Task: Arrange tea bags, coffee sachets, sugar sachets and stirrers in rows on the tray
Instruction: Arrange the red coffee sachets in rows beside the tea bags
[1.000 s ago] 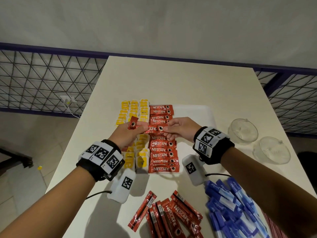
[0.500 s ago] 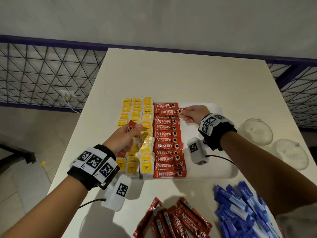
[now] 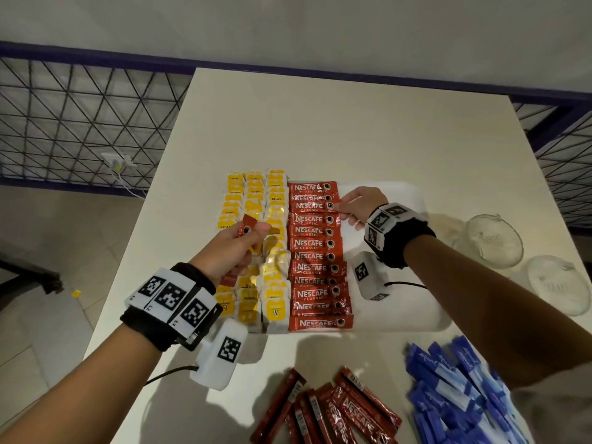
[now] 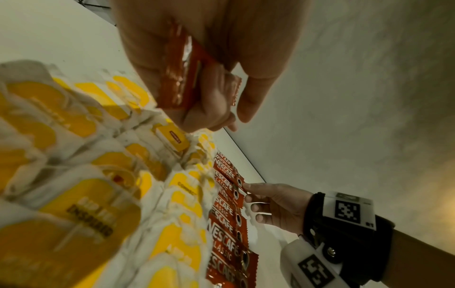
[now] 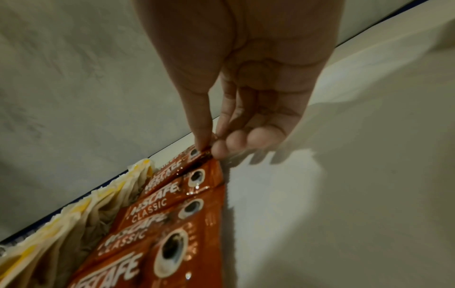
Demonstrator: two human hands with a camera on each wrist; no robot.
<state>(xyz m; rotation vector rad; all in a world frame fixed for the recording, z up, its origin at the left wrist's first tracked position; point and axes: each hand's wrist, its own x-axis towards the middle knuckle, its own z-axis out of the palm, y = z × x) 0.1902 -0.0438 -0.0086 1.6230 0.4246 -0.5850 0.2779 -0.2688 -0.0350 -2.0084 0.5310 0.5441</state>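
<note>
At the left of the head view the left hand [image 3: 231, 248] is raised over the yellow tea bags [image 3: 256, 251], its fingers and thumb curled round a small bunch of red coffee sachets [image 3: 247, 226]; the left wrist view shows the same bunch [image 4: 179, 81] gripped in the palm, with one end poking out between the thumb and fingers. The tea bags lie in three columns along the left part of the white tray [image 3: 400, 200], which sits in the middle of the pale table [image 3: 352, 123]. Just right of them, touching their edge, runs a column of coffee sachets [image 3: 315, 254] laid flat and overlapping from the far end of the tray to the near one. Right of that column, in the upper middle of the frame, the right hand [image 3: 362, 206] pinches the right end of one sachet [image 3: 315, 206] near the far end of the column; the right wrist view shows thumb and forefinger [image 5: 200, 124] closed on that end. At the lower middle of the frame more red sachets [image 3: 336, 411] lie loose on the table, and to their right is a heap of blue sachets [image 3: 458, 395]. At the right edge stand two clear glass bowls [image 3: 493, 241].
</note>
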